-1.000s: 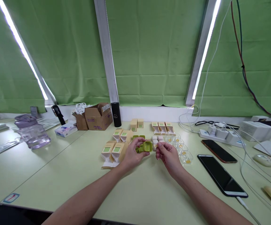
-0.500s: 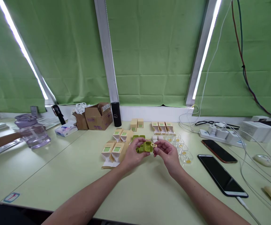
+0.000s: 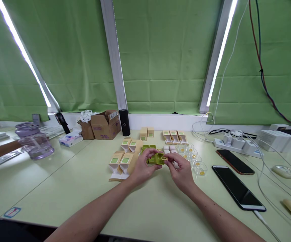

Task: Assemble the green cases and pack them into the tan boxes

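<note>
Green case (image 3: 156,158) sat clamped in the left hand (image 3: 142,167) above the desk (image 3: 158,210), nearer its far edge, while the right hand (image 3: 182,169) pinched a gold piece (image 3: 164,157) at its mouth, seemingly not yet seated, with filled clear trays (image 3: 197,164) just beside.

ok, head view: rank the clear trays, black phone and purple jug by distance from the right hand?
1. Clear trays, just right of the right hand.
2. Black phone, farther right on the table.
3. Purple jug, far left.

Cartons (image 3: 120,162) lie left of the case (image 3: 157,159), cups (image 3: 197,164) right of it; phones (image 3: 238,188) farther right, power strip (image 3: 236,144) behind them.
</note>
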Demonstrator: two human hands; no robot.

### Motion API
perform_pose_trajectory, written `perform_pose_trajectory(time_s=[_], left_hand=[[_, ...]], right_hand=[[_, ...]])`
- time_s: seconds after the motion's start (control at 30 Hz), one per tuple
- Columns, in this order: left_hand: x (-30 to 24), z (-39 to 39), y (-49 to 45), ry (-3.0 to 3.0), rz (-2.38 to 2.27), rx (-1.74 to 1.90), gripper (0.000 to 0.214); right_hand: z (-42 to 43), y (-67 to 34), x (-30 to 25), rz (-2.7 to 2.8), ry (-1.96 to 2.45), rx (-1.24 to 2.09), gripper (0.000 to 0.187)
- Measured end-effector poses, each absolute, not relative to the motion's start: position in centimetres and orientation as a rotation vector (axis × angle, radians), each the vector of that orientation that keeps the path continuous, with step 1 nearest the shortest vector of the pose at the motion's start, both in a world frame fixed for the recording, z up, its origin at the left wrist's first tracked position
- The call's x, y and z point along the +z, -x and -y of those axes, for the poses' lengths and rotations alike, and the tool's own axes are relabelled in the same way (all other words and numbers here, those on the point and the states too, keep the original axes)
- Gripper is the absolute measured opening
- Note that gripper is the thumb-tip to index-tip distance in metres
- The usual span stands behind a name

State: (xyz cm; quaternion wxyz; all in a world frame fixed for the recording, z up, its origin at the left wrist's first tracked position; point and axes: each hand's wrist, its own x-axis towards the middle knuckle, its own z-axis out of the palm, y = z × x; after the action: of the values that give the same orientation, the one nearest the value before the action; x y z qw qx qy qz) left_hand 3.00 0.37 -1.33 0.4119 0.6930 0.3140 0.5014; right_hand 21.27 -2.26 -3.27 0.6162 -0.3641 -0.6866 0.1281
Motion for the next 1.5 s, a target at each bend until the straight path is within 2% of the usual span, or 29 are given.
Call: perform_pose_trajectory(time_s=[0.27, 0.63, 1.5], left_hand=[[-2.0, -0.6, -2.7, -1.896, -0.741, 1.281, 0.049], [-2.2, -0.5, -2.8, -1.928, -0.706, 1.291, 0.051], [-2.8, -0.6, -2.8, -2.030, -0.659, 1.330, 0.052]], right_hand=[[2.2, -21.5, -3.4, 1.746, 0.841, -0.139, 0.019], [2.2, -21.5, -3.4, 1.821, 0.902, -0.357, 0.016], [1.9, -21.3, -3.6, 1.817, 0.819, -0.344, 0.017]])
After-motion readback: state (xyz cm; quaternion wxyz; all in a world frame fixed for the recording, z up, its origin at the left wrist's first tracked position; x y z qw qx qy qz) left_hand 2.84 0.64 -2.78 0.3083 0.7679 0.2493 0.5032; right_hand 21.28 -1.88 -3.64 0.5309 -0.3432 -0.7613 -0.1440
